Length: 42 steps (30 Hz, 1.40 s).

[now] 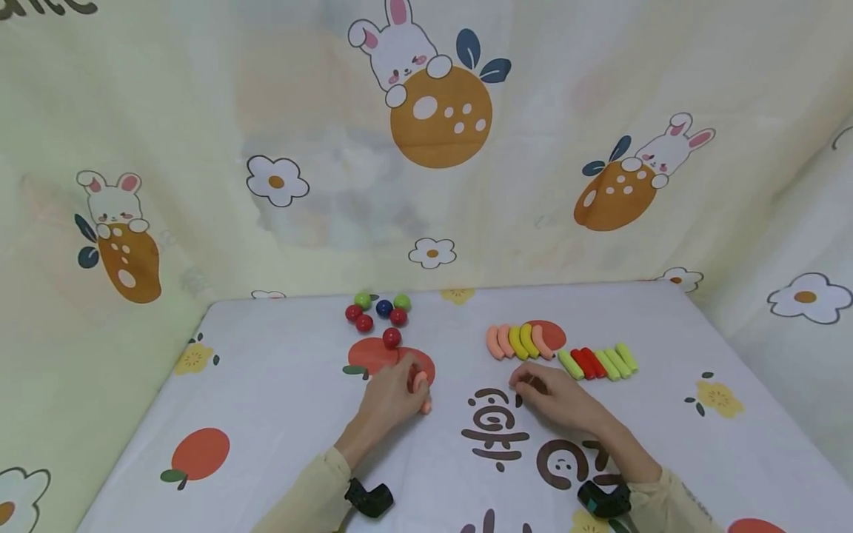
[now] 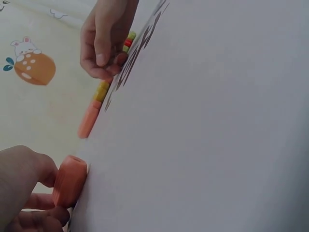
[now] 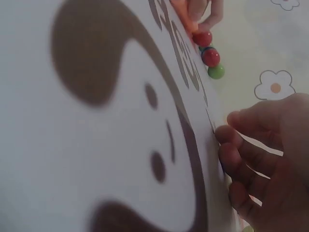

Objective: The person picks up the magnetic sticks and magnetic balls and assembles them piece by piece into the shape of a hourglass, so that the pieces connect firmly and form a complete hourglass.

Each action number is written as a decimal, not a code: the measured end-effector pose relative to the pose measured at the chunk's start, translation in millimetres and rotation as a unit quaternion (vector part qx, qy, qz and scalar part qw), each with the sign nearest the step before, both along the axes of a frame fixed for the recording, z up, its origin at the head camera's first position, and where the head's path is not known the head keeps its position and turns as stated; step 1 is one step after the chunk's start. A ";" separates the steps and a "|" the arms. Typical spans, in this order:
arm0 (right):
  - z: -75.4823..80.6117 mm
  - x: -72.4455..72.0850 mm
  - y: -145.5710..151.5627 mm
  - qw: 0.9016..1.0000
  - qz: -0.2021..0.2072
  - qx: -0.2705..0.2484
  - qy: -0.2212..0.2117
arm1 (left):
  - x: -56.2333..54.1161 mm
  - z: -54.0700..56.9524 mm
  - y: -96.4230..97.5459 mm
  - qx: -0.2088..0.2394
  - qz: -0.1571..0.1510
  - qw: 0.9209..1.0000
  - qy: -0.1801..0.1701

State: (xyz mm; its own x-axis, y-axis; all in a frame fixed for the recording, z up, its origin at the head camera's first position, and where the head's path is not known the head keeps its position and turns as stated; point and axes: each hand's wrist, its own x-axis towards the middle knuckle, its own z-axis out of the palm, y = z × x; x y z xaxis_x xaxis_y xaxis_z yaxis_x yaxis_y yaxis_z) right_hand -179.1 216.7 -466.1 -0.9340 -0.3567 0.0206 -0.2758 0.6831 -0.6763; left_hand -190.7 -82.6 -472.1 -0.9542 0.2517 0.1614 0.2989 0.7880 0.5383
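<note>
My left hand [image 1: 395, 396] pinches a salmon-pink curved toy piece [image 2: 70, 181] between thumb and fingers, low over the cloth by the printed red fruit. In the head view the piece [image 1: 425, 404] shows just past the fingertips. My right hand [image 1: 556, 396] is to the right with its fingers loosely bent and nothing in them, fingertips close to the cloth. Just beyond it lies a row of pink curved pieces [image 1: 494, 343] and yellow curved pieces [image 1: 518, 342]. Beside that row are short green sticks [image 1: 570, 365] and red sticks [image 1: 588, 363].
Several small balls sit at the back beyond my left hand: red balls [image 1: 392, 338], green balls [image 1: 363, 300] and a dark blue ball [image 1: 384, 309]. A printed white cloth [image 1: 280, 437] covers the table. A patterned curtain [image 1: 533, 244] hangs behind the back edge.
</note>
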 end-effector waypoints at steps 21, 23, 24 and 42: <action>21.0 -30.7 -50.0 0.997 0.072 -0.022 0.002 | 5.0 -11.3 -7.7 0.059 -0.016 0.997 0.040; 24.2 -35.2 -58.2 0.996 0.086 -0.017 0.021 | 5.9 -12.5 -8.3 0.060 -0.017 0.997 0.038; 25.6 -37.7 -62.2 0.995 0.092 -0.015 0.028 | 6.1 -13.1 -8.4 0.060 -0.017 0.997 0.039; 21.4 -70.9 -104.1 0.992 0.120 -0.023 0.014 | 4.6 -19.3 -8.5 0.089 -0.005 0.995 0.050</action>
State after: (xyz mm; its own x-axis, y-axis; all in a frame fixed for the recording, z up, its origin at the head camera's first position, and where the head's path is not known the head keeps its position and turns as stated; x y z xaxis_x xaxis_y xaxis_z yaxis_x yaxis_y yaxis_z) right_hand -249.9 112.6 -444.7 -0.8208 -0.5674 0.0668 -0.4465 0.5641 -0.6946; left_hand -186.1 -91.1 -491.3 -0.9286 0.2203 0.2986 0.3658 0.6789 0.6367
